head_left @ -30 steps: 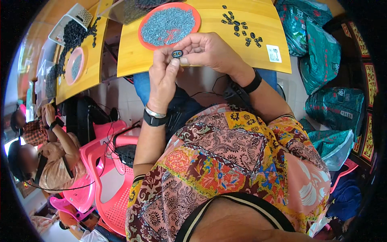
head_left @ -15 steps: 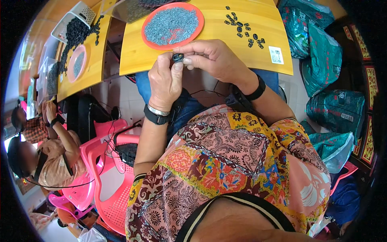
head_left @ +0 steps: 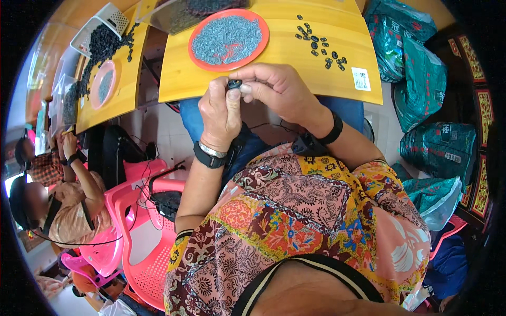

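You are pinching a small black part (head_left: 234, 84) between both hands, left hand (head_left: 221, 108) and right hand (head_left: 276, 89) each in a closed fingertip grip, just above the yellow tabletop (head_left: 274, 68) edge, so any slackening risks dropping it into your lap.

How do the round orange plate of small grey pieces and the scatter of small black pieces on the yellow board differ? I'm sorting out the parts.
The round orange plate holds a dense grey heap; the small black pieces lie loose and few, straight on the yellow wooden board. The plate sits left of them. The grey pieces look finer, the black ones chunkier. Both lie on the board, untouched by either hand.
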Available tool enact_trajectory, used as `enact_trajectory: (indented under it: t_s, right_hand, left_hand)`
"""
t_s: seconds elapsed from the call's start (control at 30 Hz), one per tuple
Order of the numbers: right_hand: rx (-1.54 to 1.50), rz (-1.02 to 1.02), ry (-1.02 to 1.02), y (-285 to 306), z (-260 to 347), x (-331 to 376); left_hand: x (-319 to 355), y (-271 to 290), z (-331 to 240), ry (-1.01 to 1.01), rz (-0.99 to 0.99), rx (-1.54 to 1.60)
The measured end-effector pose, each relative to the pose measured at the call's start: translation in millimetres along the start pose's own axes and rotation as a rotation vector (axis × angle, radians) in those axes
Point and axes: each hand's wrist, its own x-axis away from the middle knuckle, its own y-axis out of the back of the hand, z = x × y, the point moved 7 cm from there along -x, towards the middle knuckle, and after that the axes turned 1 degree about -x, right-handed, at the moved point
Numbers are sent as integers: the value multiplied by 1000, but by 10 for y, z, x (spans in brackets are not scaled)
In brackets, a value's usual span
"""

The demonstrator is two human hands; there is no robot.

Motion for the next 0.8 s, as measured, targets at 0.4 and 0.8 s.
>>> enact_trajectory:
  t_s: [0.4,0.8]
  right_hand:
    - [-283,74,-286,37,-253,-113]
    - [516,-564,399,859,255,-1691]
  left_hand:
    - [31,-72,101,189,13,177]
    - [4,-131,133,279,-48,233]
